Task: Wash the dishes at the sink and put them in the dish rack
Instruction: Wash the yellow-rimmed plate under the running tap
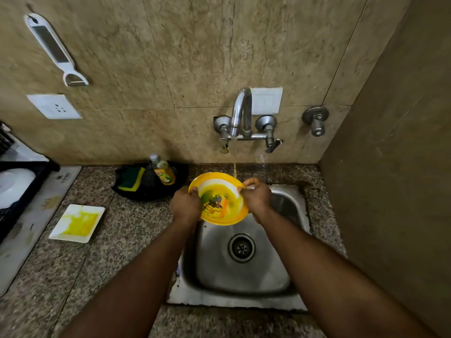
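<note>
- You are at the rinsing step: your left hand (185,206) grips the left rim of the yellow plate (219,200), fingers curled over its edge, and your right hand (256,195) pinches the right rim, holding it tilted above the back of the sink (244,276).
- A thin stream from the tap (240,113) lands near the plate's upper right edge (just beside your right fingers).
- The plate carries yellow sauce and dark green and orange scraps; judged from that, washing has barely begun.
- Next you will likely need the sponge (131,179) and the dish soap bottle (164,172), both lying in the black tray (151,189) left of the sink; that means freeing one hand while the other keeps the wet plate steady.
- The white square dish (76,223) on the counter holds yellow residue and waits its turn.
- The dish rack (22,191) at far left holds something white; I cannot tell what.
</note>
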`<state>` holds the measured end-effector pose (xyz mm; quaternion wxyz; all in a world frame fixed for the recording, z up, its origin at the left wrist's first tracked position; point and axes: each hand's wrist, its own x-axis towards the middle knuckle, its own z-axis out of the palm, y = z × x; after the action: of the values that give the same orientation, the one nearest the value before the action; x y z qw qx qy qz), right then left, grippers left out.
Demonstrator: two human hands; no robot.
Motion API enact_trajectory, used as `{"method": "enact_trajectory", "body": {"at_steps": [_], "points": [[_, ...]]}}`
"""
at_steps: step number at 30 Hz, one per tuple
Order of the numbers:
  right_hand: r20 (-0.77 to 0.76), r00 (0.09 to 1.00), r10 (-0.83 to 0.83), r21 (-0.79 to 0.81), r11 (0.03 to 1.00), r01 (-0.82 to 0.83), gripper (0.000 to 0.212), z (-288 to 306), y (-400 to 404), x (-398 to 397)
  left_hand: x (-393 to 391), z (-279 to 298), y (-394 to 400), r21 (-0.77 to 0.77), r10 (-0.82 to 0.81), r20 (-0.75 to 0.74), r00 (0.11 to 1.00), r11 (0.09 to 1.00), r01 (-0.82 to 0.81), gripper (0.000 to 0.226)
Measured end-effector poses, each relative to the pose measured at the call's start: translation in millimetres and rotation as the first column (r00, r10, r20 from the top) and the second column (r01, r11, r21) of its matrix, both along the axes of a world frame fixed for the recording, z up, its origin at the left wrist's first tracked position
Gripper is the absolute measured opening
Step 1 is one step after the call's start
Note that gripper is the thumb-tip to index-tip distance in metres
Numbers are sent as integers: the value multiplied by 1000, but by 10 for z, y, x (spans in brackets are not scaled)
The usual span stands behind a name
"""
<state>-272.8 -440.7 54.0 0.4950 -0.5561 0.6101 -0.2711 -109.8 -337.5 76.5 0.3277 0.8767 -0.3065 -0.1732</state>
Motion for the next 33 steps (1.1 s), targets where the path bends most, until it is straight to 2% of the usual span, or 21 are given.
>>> {"method": "enact_trajectory", "body": {"at_steps": [1,3,5,7,10,12,15,16,17,19,22,24,26,28,29,31,33], "points": [[-34,999,-12,-32,999,11,14,2,-48,19,13,3,-5,1,-27,-10,1000,1000,27,36],[-96,994,43,-34,998,-47,33,15,-117,36,35,17,4,-20,-72,-45,996,997,71,34],[-23,994,109,72,992,-107,37,49,-139,56,56,16,16,-49,-102,-108,989,994,97,35],[95,975,200,157,964,-213,34,65,-141,38,42,26,24,-56,-108,-152,982,993,100,46],[191,941,280,250,913,-322,23,73,-192,-91,51,-1,21,-64,-122,-162,979,992,113,57],[165,935,314,280,894,-349,16,79,-239,-178,57,-36,12,-77,-180,-188,966,983,168,53],[19,945,327,188,927,-324,44,103,-285,-184,9,-67,-30,-77,-266,-267,926,964,255,45],[-18,940,340,165,929,-333,46,142,-287,-168,-8,-78,-59,-59,-274,-270,923,962,268,40],[-25,935,354,152,926,-347,41,153,-298,-157,-18,-102,-88,-39,-269,-249,930,963,268,36],[56,929,365,215,904,-369,21,169,-325,-160,-41,-136,-139,2,-262,-145,954,964,265,36],[162,940,301,324,883,-339,30,155,-325,-204,-161,-153,-200,204,-288,121,950,944,260,40],[162,959,232,280,921,-270,18,134,-308,-198,-320,-158,-287,264,-355,164,920,915,306,56],[90,970,225,131,963,-236,13,139,-321,-165,-477,-135,-436,222,-307,33,951,930,292,84],[-18,961,275,2,961,-275,18,228,-272,-142,-562,-104,-619,135,-107,-177,978,982,132,111],[-55,957,286,-49,956,-289,21,274,-243,-142,-580,-121,-704,107,-39,-233,972,992,66,117],[-121,955,271,-110,953,-284,25,300,-208,-181,-586,-121,-802,59,6,-290,957,998,12,113],[-120,958,260,-139,951,-276,27,263,-184,-260,-558,-170,-848,-8,-15,-340,940,1000,13,93]]}}
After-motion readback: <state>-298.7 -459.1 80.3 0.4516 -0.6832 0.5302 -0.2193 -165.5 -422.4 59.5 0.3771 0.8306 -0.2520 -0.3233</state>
